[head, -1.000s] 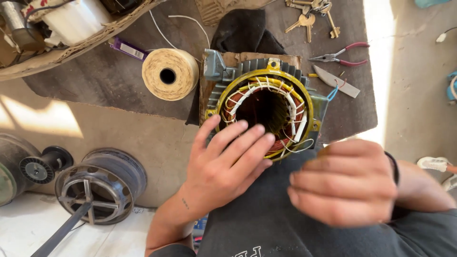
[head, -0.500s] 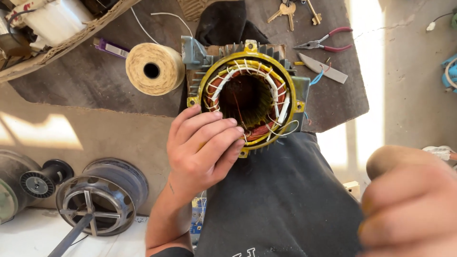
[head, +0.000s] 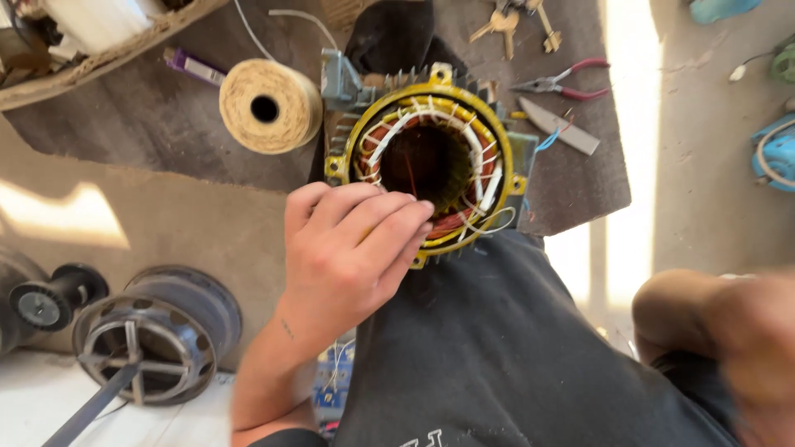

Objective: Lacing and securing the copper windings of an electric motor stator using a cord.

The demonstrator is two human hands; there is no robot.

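Observation:
A motor stator (head: 500,142) with a yellow rim, copper windings and white lacing stands open end up on a dark mat, against my dark-clothed lap (head: 497,348). My left hand (head: 348,248) lies on its near left rim, fingers stretched side by side over the windings and gripping nothing I can make out. My right hand (head: 729,348) is a blur at the lower right, well away from the stator, and its fingers cannot be read.
A spool of pale twine (head: 269,106) sits left of the stator. Red-handled pliers (head: 559,83), a small knife (head: 563,128) and keys (head: 513,21) lie to the right on the mat (head: 149,132). A round metal motor cover (head: 153,331) and a pulley (head: 50,298) rest at the lower left.
My right hand has pulled away from the stator to the lower right. My left hand stays on the near rim. The view has shifted slightly.

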